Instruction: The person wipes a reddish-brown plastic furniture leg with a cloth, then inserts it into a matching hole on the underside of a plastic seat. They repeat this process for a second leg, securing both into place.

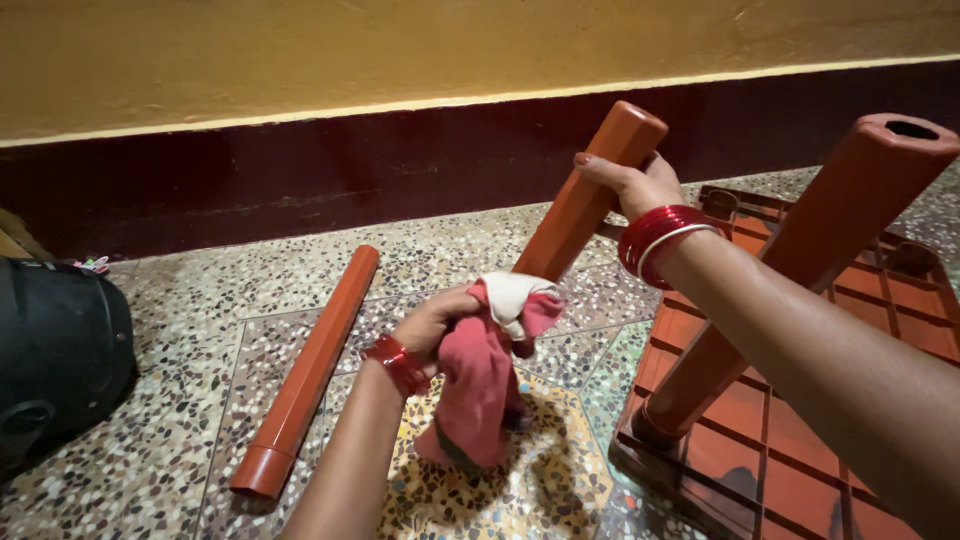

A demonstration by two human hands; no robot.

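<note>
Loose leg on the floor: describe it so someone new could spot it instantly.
Start at the dark skirting band along the yellow wall, then drop to the speckled floor left of the left hand and its pink cloth. The loose leg is a long red-brown tube lying flat there, untouched; the other legs stand in the upturned table.

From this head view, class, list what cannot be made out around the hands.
- Lower end of the held brown plastic leg: hidden behind the pink cloth in the left hand.
- Upturned brown plastic table: cut off by right and bottom edges.
- Right hand fingers: hidden behind the leg.
</note>
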